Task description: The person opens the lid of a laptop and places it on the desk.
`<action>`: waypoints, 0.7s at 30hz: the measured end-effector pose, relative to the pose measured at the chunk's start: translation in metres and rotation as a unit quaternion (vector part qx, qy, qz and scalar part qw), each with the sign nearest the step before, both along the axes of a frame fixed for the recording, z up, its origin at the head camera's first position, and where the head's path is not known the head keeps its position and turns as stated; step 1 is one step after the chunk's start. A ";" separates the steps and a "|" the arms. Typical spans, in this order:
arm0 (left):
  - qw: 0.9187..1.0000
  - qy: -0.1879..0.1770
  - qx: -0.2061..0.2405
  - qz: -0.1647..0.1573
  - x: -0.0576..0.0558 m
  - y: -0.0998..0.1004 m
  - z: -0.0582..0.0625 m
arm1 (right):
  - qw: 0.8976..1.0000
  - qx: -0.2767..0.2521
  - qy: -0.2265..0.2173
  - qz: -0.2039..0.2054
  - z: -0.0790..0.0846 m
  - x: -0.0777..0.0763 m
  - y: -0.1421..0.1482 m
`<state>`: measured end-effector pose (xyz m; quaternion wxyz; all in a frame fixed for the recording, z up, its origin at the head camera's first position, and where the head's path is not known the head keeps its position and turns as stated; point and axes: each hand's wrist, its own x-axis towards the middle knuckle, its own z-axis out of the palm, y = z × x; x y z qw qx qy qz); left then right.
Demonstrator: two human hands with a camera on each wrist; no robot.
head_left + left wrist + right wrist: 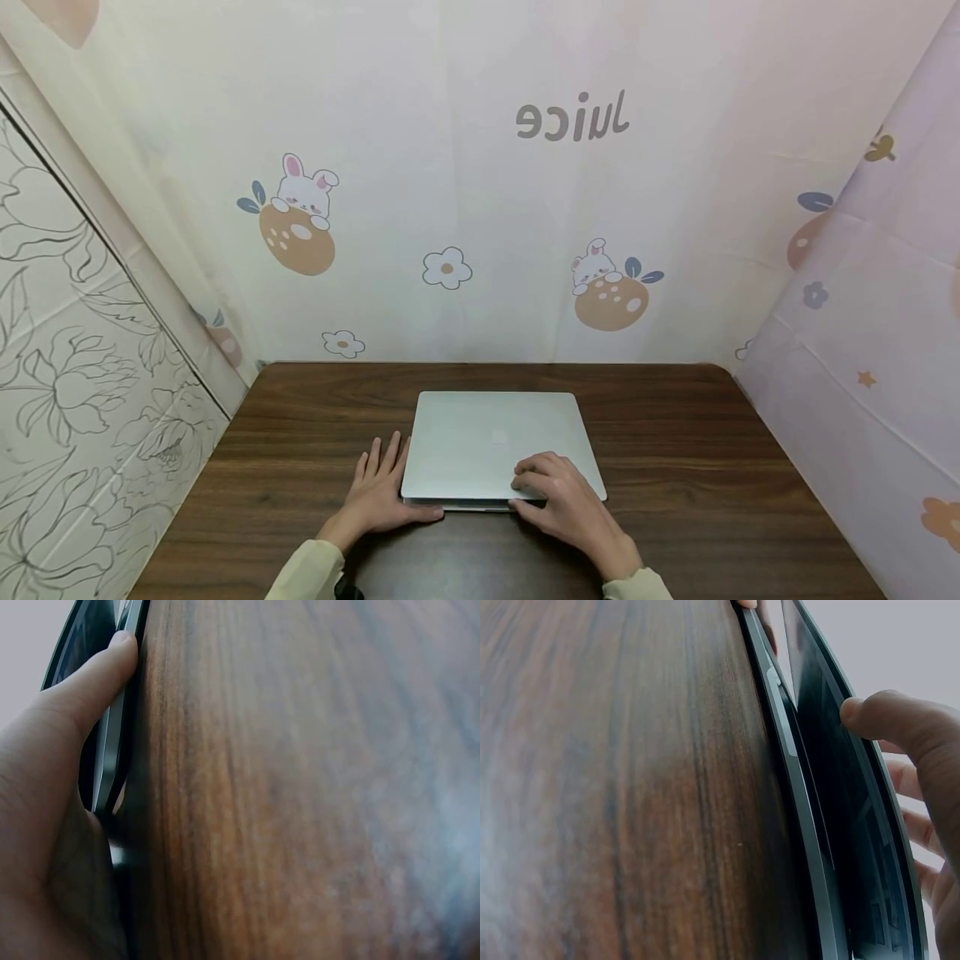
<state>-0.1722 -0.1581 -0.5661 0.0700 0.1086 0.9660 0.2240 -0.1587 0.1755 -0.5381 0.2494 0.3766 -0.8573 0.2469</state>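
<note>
A silver laptop (pixel 480 442) lies on the brown wooden table, its lid raised a narrow gap above the base. My right hand (pixel 558 500) pinches the lid's front edge, the thumb (pixel 862 712) under the rim on the dark screen side and the fingers on top. At the laptop's left front corner rests my left hand (pixel 382 492), fingers spread straight on the table along the side. Its thumb (pixel 112 664) lies along the front edge of the base (pixel 112 742). The keyboard is hidden under the lid.
The wooden table (pixel 675 467) extends on both sides of the laptop. Behind it hangs a pale curtain (pixel 390 167) with rabbit and fruit prints. More patterned cloth (pixel 885 333) hangs at the right, and a panel with line-drawn flowers (pixel 67 400) stands at the left.
</note>
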 end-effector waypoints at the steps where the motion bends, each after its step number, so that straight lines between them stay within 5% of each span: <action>1: 1.000 0.000 0.003 0.000 0.000 0.000 0.000 | 1.000 -0.001 0.001 0.000 0.000 0.000 0.000; 11: 1.000 -0.009 -0.024 -0.002 0.000 0.002 0.005 | 1.000 -0.009 0.023 0.005 0.004 -0.001 -0.001; 21: 1.000 0.005 0.021 -0.009 0.002 -0.001 0.002 | 1.000 -0.011 0.023 0.012 0.009 -0.005 0.001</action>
